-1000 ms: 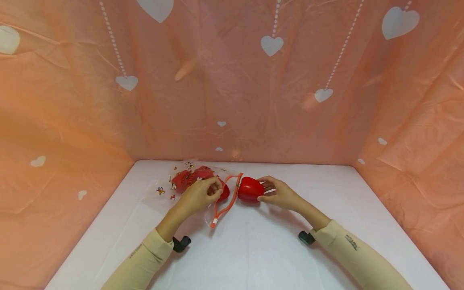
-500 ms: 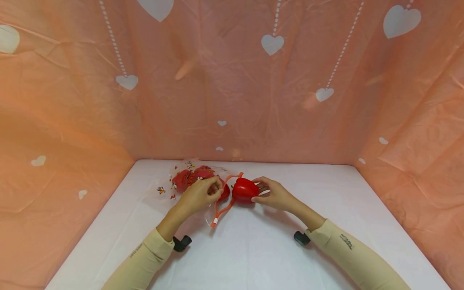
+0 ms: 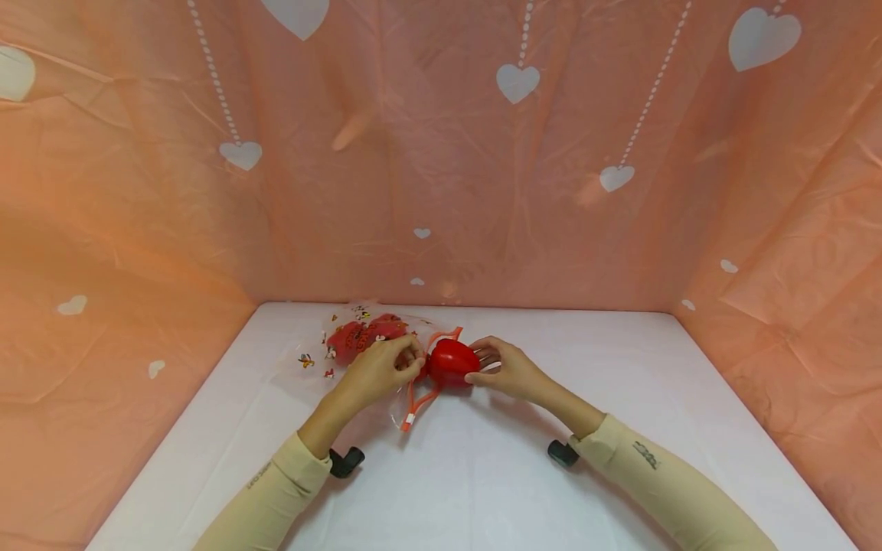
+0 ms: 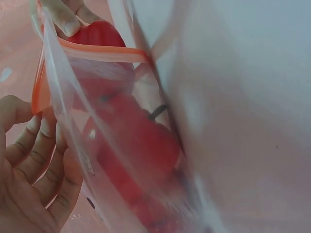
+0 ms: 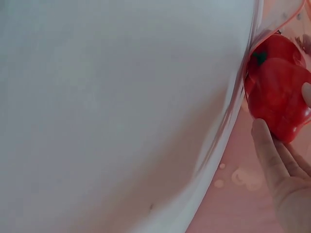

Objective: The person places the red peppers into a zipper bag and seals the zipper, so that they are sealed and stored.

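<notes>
A clear zip bag (image 3: 303, 375) with small printed figures lies on its side on the white table, its orange zip rim (image 3: 422, 401) spread apart. My left hand (image 3: 382, 370) pinches that rim between thumb and fingers. Inside the bag are red bell peppers (image 4: 146, 145), seen through the plastic. My right hand (image 3: 511, 369) holds another red bell pepper (image 3: 453, 363) by its blunt end, thumb on one side and fingers on the other. Its stem end is within the bag's mouth, as the right wrist view shows, close against a pepper (image 5: 279, 43) inside.
The white table (image 3: 475, 482) ends at an orange curtain (image 3: 441, 191) with white hearts, which stands behind and on both sides. Dark wrist-worn devices (image 3: 347, 462) show below each wrist.
My right hand has moved left, carrying the bell pepper from just outside the orange rim into the bag's mouth. My left hand has stayed in place on the rim.
</notes>
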### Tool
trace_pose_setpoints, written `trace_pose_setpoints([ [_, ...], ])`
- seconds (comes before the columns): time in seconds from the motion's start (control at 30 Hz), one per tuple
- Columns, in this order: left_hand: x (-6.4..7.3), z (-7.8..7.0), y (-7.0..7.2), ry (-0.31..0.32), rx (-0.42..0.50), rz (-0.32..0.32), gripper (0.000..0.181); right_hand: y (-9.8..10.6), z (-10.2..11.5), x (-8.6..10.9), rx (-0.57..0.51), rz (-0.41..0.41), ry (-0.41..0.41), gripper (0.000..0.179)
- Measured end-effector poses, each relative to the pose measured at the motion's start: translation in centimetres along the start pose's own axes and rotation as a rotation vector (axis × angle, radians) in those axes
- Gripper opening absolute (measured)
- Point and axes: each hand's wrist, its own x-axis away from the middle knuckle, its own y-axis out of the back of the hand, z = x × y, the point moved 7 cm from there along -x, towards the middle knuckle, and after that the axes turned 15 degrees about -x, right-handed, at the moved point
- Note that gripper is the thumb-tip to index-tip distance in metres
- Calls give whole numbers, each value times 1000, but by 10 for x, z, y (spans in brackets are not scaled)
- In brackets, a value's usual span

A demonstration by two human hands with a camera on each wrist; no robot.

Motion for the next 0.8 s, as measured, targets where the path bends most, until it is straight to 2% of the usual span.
trace_pose_setpoints([
  [0.37, 1, 0, 1, 1, 6, -2, 7, -15, 0, -2, -62, 21, -52, 52],
  [0.63, 0, 1, 1, 13, 9, -3, 9, -29, -5, -1, -287, 32, -161, 55],
  [0.8, 1, 1, 1, 9, 12, -13, 7, -36, -4, -1, -325, 27, -167, 56],
])
